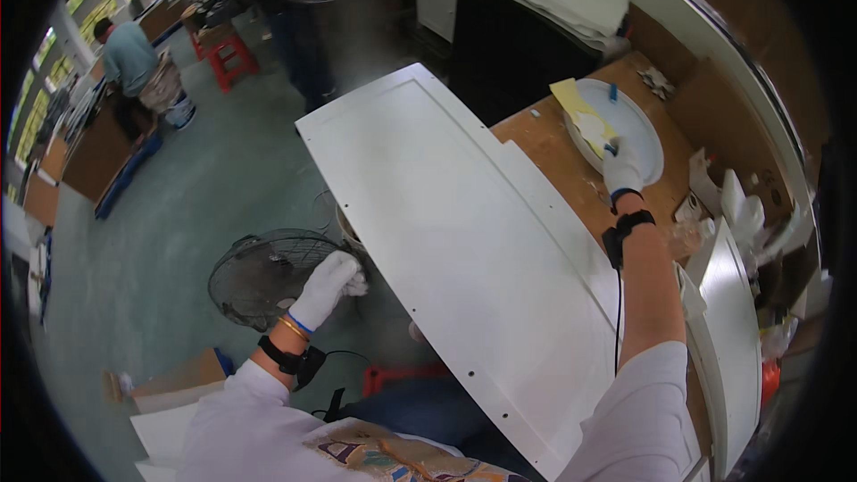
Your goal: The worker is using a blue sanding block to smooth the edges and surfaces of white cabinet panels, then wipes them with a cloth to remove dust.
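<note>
My left hand (328,289), in a white glove, hangs beside the near-left edge of a large white panel (464,214). Its fingers are curled, and nothing shows in them. The panel lies slanted across the middle, with small dark holes along its edges and a raised inner border. To the right, my white-gloved right hand (623,168) reaches over an oval white tray (650,147). Its fingers close on a small blue-ended thing whose kind I cannot make out. Against these fingers lies a yellow sheet (564,94) with a white patch on it.
A brown worktable (536,138) carries the tray and a small blue piece (613,92). Below the panel's left side stands a round fan (263,277). White curved panels (728,321) lean at right. People work beyond, near a red stool (230,61).
</note>
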Available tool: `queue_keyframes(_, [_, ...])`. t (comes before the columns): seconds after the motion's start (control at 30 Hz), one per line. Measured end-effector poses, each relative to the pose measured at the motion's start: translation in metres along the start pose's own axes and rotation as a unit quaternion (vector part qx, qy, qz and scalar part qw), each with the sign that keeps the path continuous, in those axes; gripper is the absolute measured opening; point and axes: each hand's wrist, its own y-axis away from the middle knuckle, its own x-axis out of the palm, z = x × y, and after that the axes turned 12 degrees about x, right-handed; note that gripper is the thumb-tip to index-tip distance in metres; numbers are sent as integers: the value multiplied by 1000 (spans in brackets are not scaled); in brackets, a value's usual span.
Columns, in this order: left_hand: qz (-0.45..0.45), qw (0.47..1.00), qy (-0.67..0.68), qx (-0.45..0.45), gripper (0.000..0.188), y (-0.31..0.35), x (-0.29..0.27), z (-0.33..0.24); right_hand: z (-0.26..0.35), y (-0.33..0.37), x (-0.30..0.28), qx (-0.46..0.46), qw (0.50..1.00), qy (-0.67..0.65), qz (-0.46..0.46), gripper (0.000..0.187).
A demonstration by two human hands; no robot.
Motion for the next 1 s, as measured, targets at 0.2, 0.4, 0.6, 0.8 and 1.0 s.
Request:
queue_keyframes(0.2, [-137,943,-239,187,17,-63,-54,-106,32,12,3,-42,989,141,10,25])
queue_keyframes(0.4, [-149,847,-445,251,44,-170,-61,-132,43,64,-49,-43,993,110,20,26])
queue_keyframes(0.6, [-72,709,-683,160,59,-229,-50,-149,23,212,-154,36,899,-254,354,19])
queue_keyframes(0.8, [52,752,-658,2,61,-261,-48,-154,-5,402,-233,277,699,-255,607,30])
queue_keyframes(1.0, [-6,800,-599,-34,69,-234,-40,-179,-24,505,-246,392,724,-240,514,32])
